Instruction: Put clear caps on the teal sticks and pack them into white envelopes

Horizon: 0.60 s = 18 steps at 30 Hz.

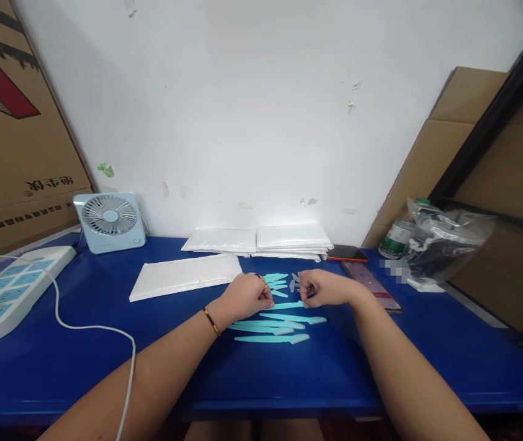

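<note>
Between my two hands lies a turquoise eyebrow razor (288,305), its long handle pointing left. My left hand (248,297) has its fingers pinched at the handle's left end. At the other end my right hand (320,288) pinches the razor near its head, which the fingers partly hide. Nearer to me, several more turquoise razors (270,339) with pale heads lie roughly side by side on the blue table (261,376). Beyond my hands are a cluster of short turquoise pieces (278,283) and several small grey translucent pieces (294,282).
White padded packs (293,237) are stacked against the wall, and a single white pack (185,277) lies left. A small blue fan (111,220) and a power strip (18,288) with a white cable are farther left. At right are a phone (372,285) and a bagged item (445,245).
</note>
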Available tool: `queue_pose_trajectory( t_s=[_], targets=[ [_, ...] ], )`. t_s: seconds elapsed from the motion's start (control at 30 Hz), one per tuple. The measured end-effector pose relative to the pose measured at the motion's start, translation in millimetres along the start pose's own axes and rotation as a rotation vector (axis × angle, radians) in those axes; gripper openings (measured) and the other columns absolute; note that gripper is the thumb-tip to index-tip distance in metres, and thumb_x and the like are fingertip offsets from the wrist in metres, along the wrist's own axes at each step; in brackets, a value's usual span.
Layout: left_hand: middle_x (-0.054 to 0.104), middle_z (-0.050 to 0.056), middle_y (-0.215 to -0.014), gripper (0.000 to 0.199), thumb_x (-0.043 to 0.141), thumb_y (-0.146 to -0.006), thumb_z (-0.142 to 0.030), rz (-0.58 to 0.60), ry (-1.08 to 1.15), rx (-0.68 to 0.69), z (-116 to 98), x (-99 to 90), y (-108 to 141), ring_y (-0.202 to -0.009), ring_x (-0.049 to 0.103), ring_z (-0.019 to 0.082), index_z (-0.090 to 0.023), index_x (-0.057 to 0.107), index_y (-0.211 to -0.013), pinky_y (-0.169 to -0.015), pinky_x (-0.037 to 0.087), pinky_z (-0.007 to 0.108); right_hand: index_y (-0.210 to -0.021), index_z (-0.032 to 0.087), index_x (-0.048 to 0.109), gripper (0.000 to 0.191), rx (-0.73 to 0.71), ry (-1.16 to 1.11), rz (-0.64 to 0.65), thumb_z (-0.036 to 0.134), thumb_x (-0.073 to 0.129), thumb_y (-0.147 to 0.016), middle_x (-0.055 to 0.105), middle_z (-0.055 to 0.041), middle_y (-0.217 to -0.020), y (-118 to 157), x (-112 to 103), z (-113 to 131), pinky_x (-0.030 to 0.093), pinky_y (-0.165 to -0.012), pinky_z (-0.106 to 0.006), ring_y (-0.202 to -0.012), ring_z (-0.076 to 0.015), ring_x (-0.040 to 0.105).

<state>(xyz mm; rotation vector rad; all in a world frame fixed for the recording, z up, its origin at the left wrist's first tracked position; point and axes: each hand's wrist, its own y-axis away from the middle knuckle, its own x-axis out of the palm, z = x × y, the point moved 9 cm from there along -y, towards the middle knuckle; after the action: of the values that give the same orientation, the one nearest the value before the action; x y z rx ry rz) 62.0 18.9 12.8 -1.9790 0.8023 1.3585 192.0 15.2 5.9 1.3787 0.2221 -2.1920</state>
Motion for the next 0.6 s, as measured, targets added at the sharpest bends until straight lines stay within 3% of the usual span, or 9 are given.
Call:
queue_pose_trajectory(
  t_s=[0.2,0.33,0.4,0.47,0.53,0.6],
  targets=[
    [0.067,0.002,-0.08,0.017,0.056,-0.079,-0.026,-0.1,-0.16,-0.116,17.8,-21.0,0.2,-0.08,0.056,0.018,-0.02,0.068,-0.069,-0.068,0.036,0.028,-0.074,0.016,0.067,0.01,0.022,0.031,-0.195,0.024,0.061,-0.07,0.057,-0.005,-0.086,3.1,-24.0,-9.7,0.042,-0.066,-0.025,-0.075,-0.0155,0.054],
    [0.065,0.002,-0.083,0.016,0.059,-0.077,-0.034,-0.145,-0.15,-0.166,22.3,-33.7,4.8,-0.082,0.056,0.018,-0.022,0.069,-0.075,-0.068,0.036,0.028,-0.076,0.017,0.069,0.019,0.097,0.035,-0.262,0.034,0.066,-0.067,0.059,-0.0049,-0.085,12.5,-38.2,-23.0,0.041,-0.064,-0.025,-0.073,-0.0166,0.054],
    [0.065,0.001,-0.084,0.022,0.061,-0.075,-0.044,-0.102,-0.08,-0.096,11.8,-27.9,5.1,-0.081,0.057,0.017,-0.024,0.069,-0.079,-0.065,0.036,0.026,-0.074,0.017,0.071,0.023,0.086,0.009,-0.173,0.038,0.069,-0.063,0.06,-0.0045,-0.084,13.3,-31.6,-20.1,0.041,-0.063,-0.025,-0.073,-0.0165,0.055],
    [0.065,-0.001,-0.081,0.024,0.064,-0.071,-0.048,-0.017,-0.023,-0.013,-1.9,-15.3,4.8,-0.079,0.057,0.016,-0.025,0.07,-0.078,-0.064,0.035,0.025,-0.072,0.018,0.072,0.026,0.074,-0.024,0.001,0.041,0.072,-0.059,0.062,-0.0036,-0.08,12.2,-14.2,-14.2,0.04,-0.06,-0.023,-0.071,-0.016,0.056],
    [0.066,-0.002,-0.077,0.021,0.066,-0.069,-0.044,0.053,-0.01,0.018,-10.5,-3.8,4.4,-0.075,0.058,0.015,-0.025,0.07,-0.075,-0.063,0.035,0.024,-0.07,0.018,0.073,0.029,0.096,-0.046,0.181,0.042,0.075,-0.054,0.063,-0.0021,-0.072,12.1,5.6,-10.5,0.039,-0.056,-0.022,-0.065,-0.0148,0.056],
    [0.067,-0.002,-0.073,0.015,0.066,-0.071,-0.038,0.095,-0.023,-0.005,-12.2,2.9,3.7,-0.071,0.058,0.014,-0.024,0.069,-0.072,-0.062,0.035,0.024,-0.07,0.017,0.072,0.028,0.117,-0.051,0.283,0.04,0.075,-0.054,0.063,-0.0008,-0.066,12.0,18.1,-7.8,0.038,-0.053,-0.021,-0.059,-0.0135,0.055]
  ],
)
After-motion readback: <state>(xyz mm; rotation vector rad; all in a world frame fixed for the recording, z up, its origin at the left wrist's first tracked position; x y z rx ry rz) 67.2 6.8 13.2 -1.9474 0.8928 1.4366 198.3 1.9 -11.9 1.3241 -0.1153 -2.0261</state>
